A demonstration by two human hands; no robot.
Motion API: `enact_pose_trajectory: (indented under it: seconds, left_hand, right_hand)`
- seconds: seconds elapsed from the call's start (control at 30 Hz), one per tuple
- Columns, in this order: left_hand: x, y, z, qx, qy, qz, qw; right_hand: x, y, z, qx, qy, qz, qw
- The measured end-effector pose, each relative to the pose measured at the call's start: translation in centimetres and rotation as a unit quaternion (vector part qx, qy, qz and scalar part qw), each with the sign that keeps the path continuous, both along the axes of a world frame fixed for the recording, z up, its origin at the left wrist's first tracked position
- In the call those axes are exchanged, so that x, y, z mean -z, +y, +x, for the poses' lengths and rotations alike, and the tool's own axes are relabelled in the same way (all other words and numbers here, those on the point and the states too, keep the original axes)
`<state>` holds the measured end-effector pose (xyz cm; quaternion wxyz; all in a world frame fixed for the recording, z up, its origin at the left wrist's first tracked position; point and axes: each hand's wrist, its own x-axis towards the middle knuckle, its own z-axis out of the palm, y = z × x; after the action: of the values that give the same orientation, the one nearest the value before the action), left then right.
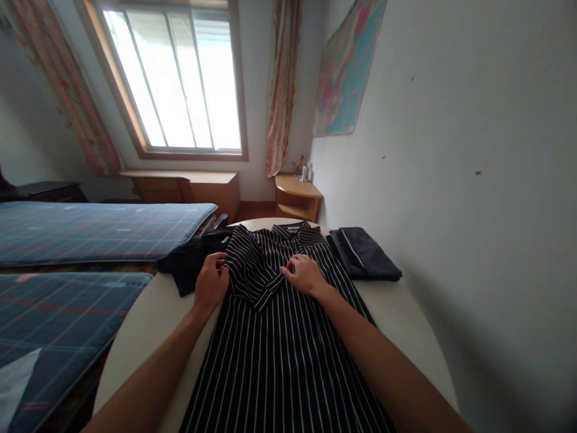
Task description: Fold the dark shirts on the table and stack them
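A black shirt with white stripes lies spread lengthwise on a round, pale table, its collar at the far end. One short sleeve is folded inward across the shirt's left part. At the left edge of that fold is my left hand, thumb and fingers slightly apart and touching or almost touching the fabric. My right hand rests over the upper middle of the shirt, near the sleeve's opening. Its fingers are loosely curled, with a gap at the thumb and no cloth visible between them.
A dark crumpled garment lies left of the shirt, and a folded dark garment lies to the right. Beds with plaid mattresses stand at left. The wall runs close along the right. A wooden desk stands below the window.
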<state>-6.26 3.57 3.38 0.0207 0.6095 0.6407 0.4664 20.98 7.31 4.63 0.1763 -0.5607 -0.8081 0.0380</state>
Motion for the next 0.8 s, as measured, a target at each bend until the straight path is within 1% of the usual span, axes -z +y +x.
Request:
enact_pose_trajectory:
  seconds: [0.1,0.2,0.3,0.4,0.47,0.53,0.6,0.7,0.8]
  left_hand:
    - [0.3,0.3,-0.4,-0.009,-0.023,-0.026,0.999]
    - [0.7,0.4,-0.7,-0.015,-0.038,-0.038,0.998]
    - [1.0,0.4,-0.5,-0.013,-0.028,-0.049,0.998]
    - [1.3,0.4,-0.2,-0.004,-0.010,-0.054,0.998]
    - [1.5,0.3,0.1,0.000,0.000,-0.055,0.998]
    - [1.7,0.3,0.2,0.002,0.013,-0.057,0.998]
    - [2.0,0.3,0.2,0.004,0.023,-0.061,0.998]
    - [2.2,0.3,0.1,0.013,0.037,-0.071,0.997]
    - [2.3,0.4,0.1,0.017,0.060,-0.101,0.993]
  right_hand:
    - [1.1,-0.4,-1.8,-0.029,0.027,-0.003,0.999]
    - [1.8,-0.4,-2.1,-0.022,0.082,0.023,0.996]
    - [1.5,-0.1,-1.4,0.007,0.147,0.048,0.988]
    - [1.0,0.3,-0.3,0.071,0.191,0.067,0.977]
    - [1.0,0.5,0.4,0.104,0.171,0.065,0.978]
    - [1.1,0.6,0.9,0.120,0.129,0.059,0.983]
    - [1.3,0.7,1.3,0.141,0.108,0.061,0.982]
    - [1.5,0.9,1.6,0.189,0.129,0.078,0.970]
    - [1.8,1.1,1.7,0.211,0.149,0.071,0.963]
